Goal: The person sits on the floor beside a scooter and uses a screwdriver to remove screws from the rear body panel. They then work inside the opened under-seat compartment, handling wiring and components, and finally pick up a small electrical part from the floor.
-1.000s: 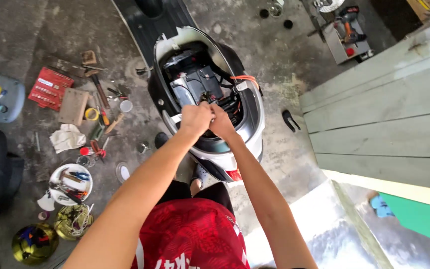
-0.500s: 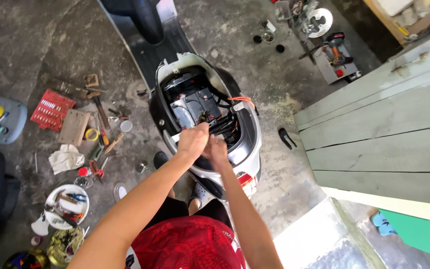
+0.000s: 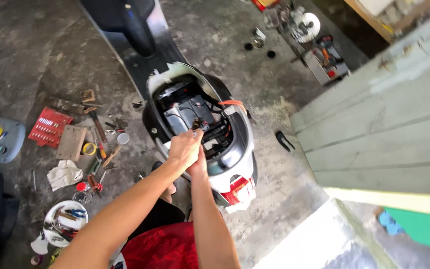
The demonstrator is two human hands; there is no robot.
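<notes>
1. Both hands have drawn back slightly toward the scooter's (image 3: 235, 154) rear rim.
2. Left hand (image 3: 184, 148) pinches a small dark part (image 3: 195, 130); right hand (image 3: 198, 162), underneath, grip unclear.

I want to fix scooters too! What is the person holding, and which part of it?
Both hands, left hand and right hand, grip a small dark tool by its lower end, over the open black-and-silver scooter body. What tool it is cannot be told.

A makeshift motorcycle repair yard: a scooter (image 3: 200, 124) stands with its seat off on stained concrete floor (image 3: 31, 55), hand tools (image 3: 98, 132), a red socket tray (image 3: 50, 127) and engine parts (image 3: 307, 30) scattered about.
</notes>
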